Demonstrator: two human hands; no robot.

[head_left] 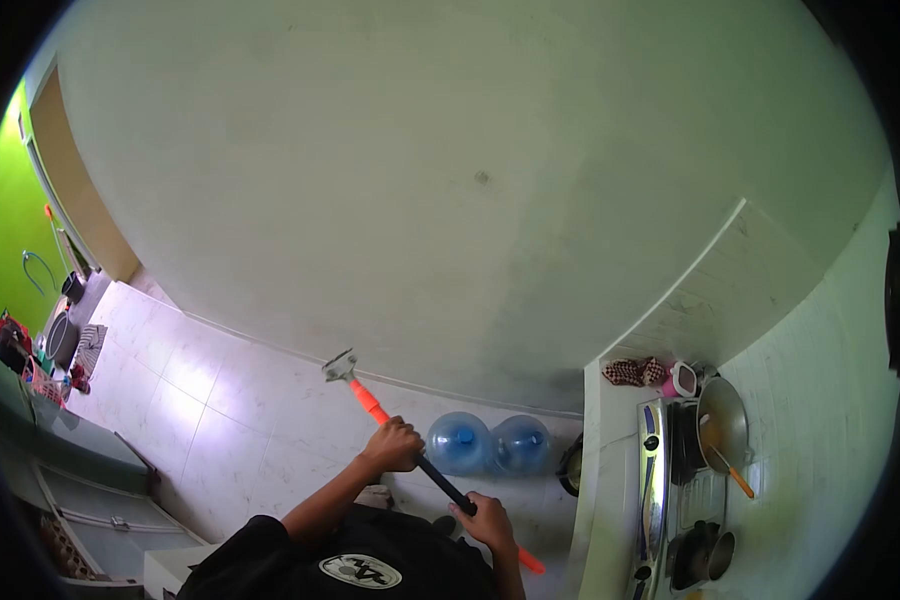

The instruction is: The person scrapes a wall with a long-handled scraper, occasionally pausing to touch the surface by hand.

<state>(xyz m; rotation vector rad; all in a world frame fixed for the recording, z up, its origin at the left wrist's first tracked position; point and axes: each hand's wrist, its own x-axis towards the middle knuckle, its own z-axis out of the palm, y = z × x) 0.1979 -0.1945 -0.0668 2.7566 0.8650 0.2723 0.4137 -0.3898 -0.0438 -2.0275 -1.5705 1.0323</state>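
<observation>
Slanted before the pale grey wall (370,180), the orange-and-black pole with a metal head (444,482) is grasped in a two-handed grip: left hand (395,444) higher, right hand (488,521) lower, spread apparently for leverage.

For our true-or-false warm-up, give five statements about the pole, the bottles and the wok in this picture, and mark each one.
1. The left hand and right hand both grip the pole. True.
2. The pole's metal head is nearer the right hand than the left. False: it is nearer the left hand.
3. Two blue bottles are on the floor. True.
4. An orange-handled utensil is in the wok. True.
5. The wok sits on the floor. False: it is on the stove.
</observation>
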